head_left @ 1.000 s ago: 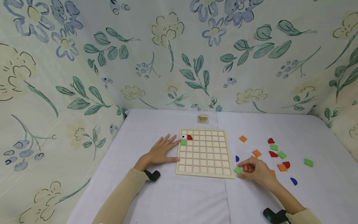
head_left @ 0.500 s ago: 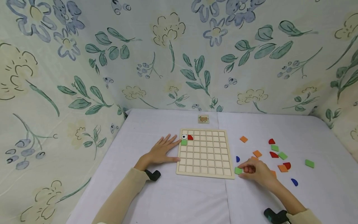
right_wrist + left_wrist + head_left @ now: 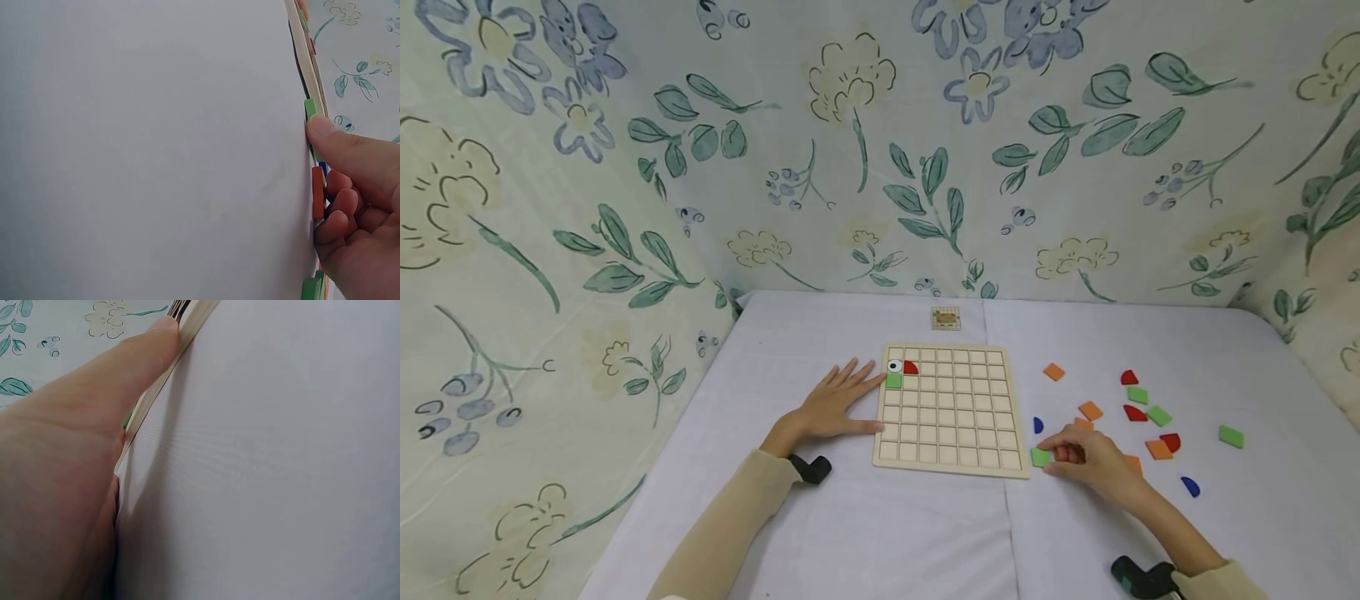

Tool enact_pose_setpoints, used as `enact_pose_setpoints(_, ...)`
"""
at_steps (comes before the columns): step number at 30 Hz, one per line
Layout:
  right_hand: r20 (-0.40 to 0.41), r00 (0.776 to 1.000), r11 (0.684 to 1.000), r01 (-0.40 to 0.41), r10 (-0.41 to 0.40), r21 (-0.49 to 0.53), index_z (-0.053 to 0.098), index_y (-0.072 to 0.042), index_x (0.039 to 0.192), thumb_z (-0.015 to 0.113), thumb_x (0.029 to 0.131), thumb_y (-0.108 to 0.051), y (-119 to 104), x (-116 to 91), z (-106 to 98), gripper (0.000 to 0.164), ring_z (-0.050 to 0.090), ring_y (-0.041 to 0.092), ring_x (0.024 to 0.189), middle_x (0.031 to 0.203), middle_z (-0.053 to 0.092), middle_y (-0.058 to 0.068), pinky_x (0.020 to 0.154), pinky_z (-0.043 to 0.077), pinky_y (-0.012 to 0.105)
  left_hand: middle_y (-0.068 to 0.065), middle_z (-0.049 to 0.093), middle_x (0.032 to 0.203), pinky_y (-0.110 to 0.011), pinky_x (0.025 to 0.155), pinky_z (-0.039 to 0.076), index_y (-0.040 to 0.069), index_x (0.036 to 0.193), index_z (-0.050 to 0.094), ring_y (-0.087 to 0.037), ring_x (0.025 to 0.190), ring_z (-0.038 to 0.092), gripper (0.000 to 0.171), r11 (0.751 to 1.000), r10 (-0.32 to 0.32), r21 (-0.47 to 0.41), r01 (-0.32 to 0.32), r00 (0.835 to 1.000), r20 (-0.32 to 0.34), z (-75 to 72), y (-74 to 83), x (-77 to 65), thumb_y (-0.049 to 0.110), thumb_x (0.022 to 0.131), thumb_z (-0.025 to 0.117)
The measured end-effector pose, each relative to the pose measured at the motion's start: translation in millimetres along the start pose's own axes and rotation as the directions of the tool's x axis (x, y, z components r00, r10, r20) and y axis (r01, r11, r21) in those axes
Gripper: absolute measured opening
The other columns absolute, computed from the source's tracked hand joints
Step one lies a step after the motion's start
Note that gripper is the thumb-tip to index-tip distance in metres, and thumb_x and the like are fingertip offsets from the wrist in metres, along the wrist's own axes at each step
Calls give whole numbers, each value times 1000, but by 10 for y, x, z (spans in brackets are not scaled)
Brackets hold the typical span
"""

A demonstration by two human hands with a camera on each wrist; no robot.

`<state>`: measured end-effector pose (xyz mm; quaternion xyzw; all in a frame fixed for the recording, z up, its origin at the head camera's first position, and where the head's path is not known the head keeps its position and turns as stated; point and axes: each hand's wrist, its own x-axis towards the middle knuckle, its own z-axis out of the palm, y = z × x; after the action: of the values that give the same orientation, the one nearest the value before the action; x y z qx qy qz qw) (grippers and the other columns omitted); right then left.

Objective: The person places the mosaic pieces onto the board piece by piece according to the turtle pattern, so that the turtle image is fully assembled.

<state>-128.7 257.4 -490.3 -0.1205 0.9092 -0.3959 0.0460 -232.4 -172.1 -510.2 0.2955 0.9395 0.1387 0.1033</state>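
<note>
– Well, item one, right hand [image 3: 1090,458]: condition?
– Mine, pinching one green tile [image 3: 1041,457] between thumb and index finger, the other fingers curled in. Tile located just outside the right edge of the wooden grid board [image 3: 955,421], near its lower right corner; whether it is lifted off the cloth, I cannot tell.
– Item two, left hand [image 3: 833,408]?
– Also mine, grasping nothing. Fingers spread, laid beside the board's left edge, thumb tip touching that edge.
– Contents of the board?
– Three pieces, left side. One round eye piece [image 3: 895,367], first column, second row; one red quarter-circle [image 3: 911,367] to its right; one green square [image 3: 893,382] directly below the eye.
– Loose stock?
– All right of the board, on the white cloth [image 3: 925,533]. Blue half-discs [image 3: 1038,425], two, one near my held tile. Orange squares [image 3: 1054,372], several, one partly hidden behind my right hand. Red wedges [image 3: 1130,377], three, one against an orange square. Green pieces [image 3: 1231,436], three, one farthest right.
– Sundries?
– One small patterned card [image 3: 946,318], beyond the board's far edge; floral fabric [image 3: 917,275], hung behind the table
</note>
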Motion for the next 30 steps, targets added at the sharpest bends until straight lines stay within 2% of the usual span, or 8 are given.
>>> enact_pose_setpoints(12,19,1000,999,14,-13,-34,75,-5,104,83,79,-6,31,-34,-76,27,45,11,71,77,49,-2,56,38,22,2,4,167,-49,120,-5,32,161,17,-24,152,-7,96,1000,14,-13,-14,1000,-18,32,-26,-4,81,85,49)
enact_pose_setpoints(23,-65,998,998,5,-9,-60,75,-3,107,82,80,-4,-112,50,-209,29,47,14,71,75,50,0,54,40,22,4,3,167,-48,120,-6,34,161,16,-22,152,-7,94,1000,9,0,-9,1000,-21,8,-24,1,79,85,50)
enact_pose_setpoints(30,-94,993,997,76,-77,-21,74,-1,106,81,80,-1,-232,164,-219,27,46,14,67,74,49,2,51,38,22,3,3,167,-49,120,-4,33,161,15,-25,152,-6,95,1000,13,1,-13,1000,-20,20,-19,0,79,86,49)
